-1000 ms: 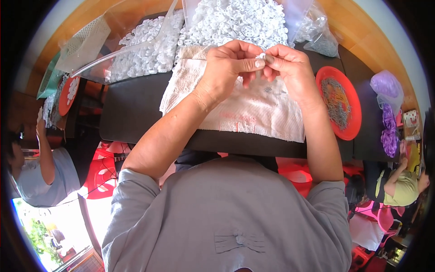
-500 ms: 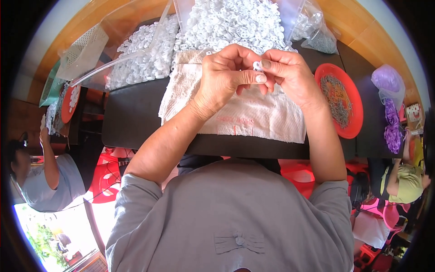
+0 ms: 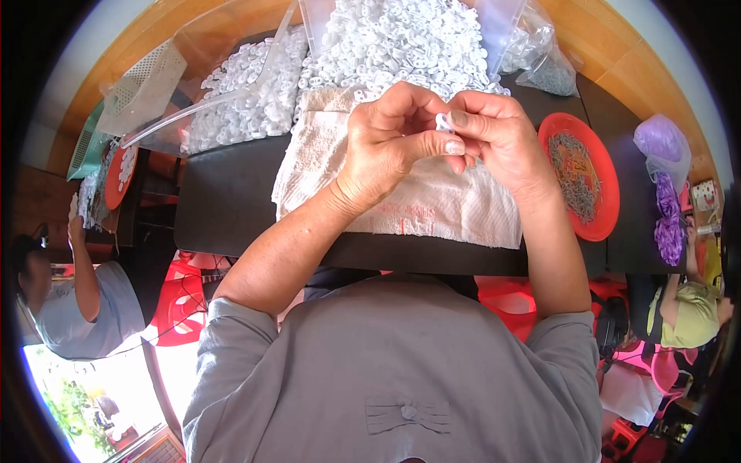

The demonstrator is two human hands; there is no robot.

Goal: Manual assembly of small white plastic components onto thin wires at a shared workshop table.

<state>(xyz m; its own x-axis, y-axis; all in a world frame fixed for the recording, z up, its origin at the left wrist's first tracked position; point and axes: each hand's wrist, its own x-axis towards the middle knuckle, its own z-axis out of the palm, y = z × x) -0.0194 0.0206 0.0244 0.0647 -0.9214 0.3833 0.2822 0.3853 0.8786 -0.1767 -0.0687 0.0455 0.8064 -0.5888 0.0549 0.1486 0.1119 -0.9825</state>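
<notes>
Our left hand point(image 3: 378, 150) and right hand point(image 3: 505, 143) draw nearer us, pinching a white piece point(image 3: 442, 121); towel point(image 3: 471, 208), worktop point(image 3: 224, 193) beneath; co-worker point(image 3: 93, 305) leftward.

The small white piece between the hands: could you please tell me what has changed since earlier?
The left hand and right hand have shifted slightly toward the person, bringing the white piece along; it remains held between them. The cloth and red plate stayed put.

Purple plastic bag point(image 3: 661, 139) and red chair point(image 3: 171, 305)
</notes>
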